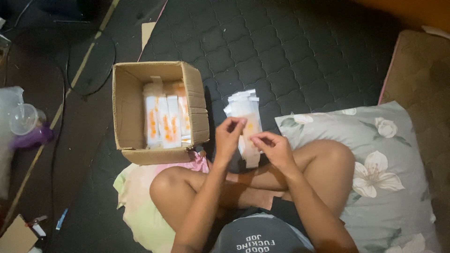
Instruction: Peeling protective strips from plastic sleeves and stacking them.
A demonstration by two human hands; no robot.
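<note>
While a person sits cross-legged, a white-and-orange sachet [251, 133] is pinched upright between the left hand [228, 136] and right hand [275, 149], above a loose pile of sachets [241, 104]. Left of it, an open cardboard box [127, 110] holds packed rows, within easy reach.

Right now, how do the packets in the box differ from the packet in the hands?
The packets in the box stand packed side by side inside the cardboard box; the held packet is single, gripped by the left hand and the right hand. Both look white with orange marks.
</note>
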